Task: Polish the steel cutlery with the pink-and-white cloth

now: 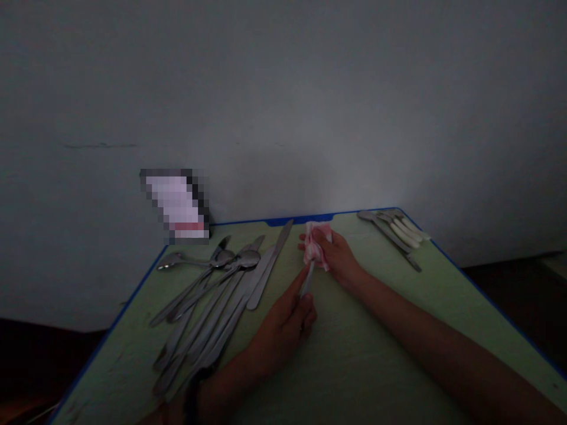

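Note:
My left hand [290, 316] is closed round the silver handle of a piece of cutlery [308, 278], its index finger stretched along it. The far end of this piece is covered by a pink and white cloth [315, 243], so I cannot tell if it is a spoon, fork or knife. My right hand [339, 255] grips the cloth around that end, thumb on top. To the left of my hands lies a loose pile of metal cutlery, with table knives [270, 271] and spoons [248, 258] overlapping.
On the table's right side lie a metal spoon [384, 227] and several pieces of cutlery with white handles [405, 230]. A blurred-out phone-like device [177, 203] leans at the back left. The green table [367, 366] has a blue edge and meets a grey wall [310, 106].

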`<state>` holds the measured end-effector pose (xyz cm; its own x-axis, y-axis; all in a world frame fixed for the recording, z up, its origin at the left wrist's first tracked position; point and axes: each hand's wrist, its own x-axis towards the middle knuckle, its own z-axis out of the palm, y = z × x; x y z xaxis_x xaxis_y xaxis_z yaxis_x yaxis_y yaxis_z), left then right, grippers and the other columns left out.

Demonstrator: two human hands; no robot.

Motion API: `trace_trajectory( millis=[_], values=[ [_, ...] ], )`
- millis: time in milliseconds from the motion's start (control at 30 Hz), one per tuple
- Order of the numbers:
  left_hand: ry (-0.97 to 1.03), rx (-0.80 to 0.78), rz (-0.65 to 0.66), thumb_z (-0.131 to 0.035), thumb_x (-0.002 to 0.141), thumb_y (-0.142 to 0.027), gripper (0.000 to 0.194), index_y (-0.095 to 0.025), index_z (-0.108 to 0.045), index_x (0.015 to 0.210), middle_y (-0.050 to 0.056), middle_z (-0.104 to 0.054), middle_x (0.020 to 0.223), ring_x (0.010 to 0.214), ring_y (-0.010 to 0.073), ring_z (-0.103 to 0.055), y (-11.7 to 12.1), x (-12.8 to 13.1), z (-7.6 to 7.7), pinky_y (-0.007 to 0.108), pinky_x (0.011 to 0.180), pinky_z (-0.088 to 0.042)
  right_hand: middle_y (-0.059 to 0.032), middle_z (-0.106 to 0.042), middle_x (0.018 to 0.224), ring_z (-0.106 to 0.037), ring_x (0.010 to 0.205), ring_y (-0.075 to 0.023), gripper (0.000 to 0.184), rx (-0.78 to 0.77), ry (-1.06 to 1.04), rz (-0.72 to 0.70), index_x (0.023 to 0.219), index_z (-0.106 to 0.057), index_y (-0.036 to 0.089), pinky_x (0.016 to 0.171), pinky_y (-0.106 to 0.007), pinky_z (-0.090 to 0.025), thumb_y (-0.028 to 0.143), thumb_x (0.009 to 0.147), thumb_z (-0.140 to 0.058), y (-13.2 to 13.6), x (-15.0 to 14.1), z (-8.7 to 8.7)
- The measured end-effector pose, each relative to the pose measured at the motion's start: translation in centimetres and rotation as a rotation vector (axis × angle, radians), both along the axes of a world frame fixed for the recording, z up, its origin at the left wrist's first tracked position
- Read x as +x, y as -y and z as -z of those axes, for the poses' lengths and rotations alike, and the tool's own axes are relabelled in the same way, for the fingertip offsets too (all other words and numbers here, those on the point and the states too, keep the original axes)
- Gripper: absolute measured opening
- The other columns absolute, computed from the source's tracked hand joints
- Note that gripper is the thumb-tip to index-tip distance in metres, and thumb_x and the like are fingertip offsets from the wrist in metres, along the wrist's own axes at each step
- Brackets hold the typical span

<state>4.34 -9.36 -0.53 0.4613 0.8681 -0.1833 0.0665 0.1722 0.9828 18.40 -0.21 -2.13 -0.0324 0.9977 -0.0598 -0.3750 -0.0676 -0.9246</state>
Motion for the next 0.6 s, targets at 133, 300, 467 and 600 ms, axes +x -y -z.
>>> trace_trajectory(
  millis=[133,300,467,600],
  values=[
    [-0.066,0.114,-0.062,-0.036,0.092,-0.035,0.058,-0.017,-0.019,0.145,-0.005,-0.037,0.063,0.055,0.0109,-0.033,0.2,0.4,0.1,0.022,0.053,-0.032,-0.0093,-0.070,0.091,-0.068,0.077,-0.0224,0.036,-0.067,-0.050,0.042,0.087,-0.061,0.017,0.052,-0.028,-0.053,0.052,0.076,-0.058,1.0,-1.3,-0.3],
    [-0.169,0.219,-0.058,-0.041,0.091,-0.037,0.060,-0.017,-0.022,0.145,0.000,-0.048,0.070,0.065,0.0144,-0.042,-0.1,0.2,0.7,0.026,0.062,-0.037,-0.0087,-0.071,0.087,-0.068,0.079,-0.0230,0.039,-0.083,-0.064,-0.027,0.087,-0.063,0.017,0.055,-0.030,-0.054,0.054,0.075,-0.058,1.1,-1.3,-0.3],
    [-0.252,0.234,-0.013,-0.036,0.093,-0.036,0.061,-0.016,-0.015,0.146,0.001,-0.054,0.070,0.063,0.0141,-0.045,-0.1,0.1,0.4,0.026,0.062,-0.037,-0.0070,-0.070,0.093,-0.067,0.079,-0.0203,0.033,-0.072,-0.111,-0.048,0.093,-0.061,0.020,0.057,-0.030,-0.054,0.048,0.075,-0.061,0.7,-0.9,0.1],
    [-0.274,0.229,0.010,-0.033,0.094,-0.036,0.059,-0.015,-0.015,0.146,-0.004,-0.047,0.061,0.055,0.0114,-0.041,-0.2,0.1,0.1,0.024,0.055,-0.033,-0.0060,-0.069,0.097,-0.066,0.077,-0.0179,0.032,-0.007,-0.196,0.030,0.093,-0.059,0.020,0.059,-0.029,-0.053,0.046,0.075,-0.062,0.3,-1.0,0.4]
  ],
)
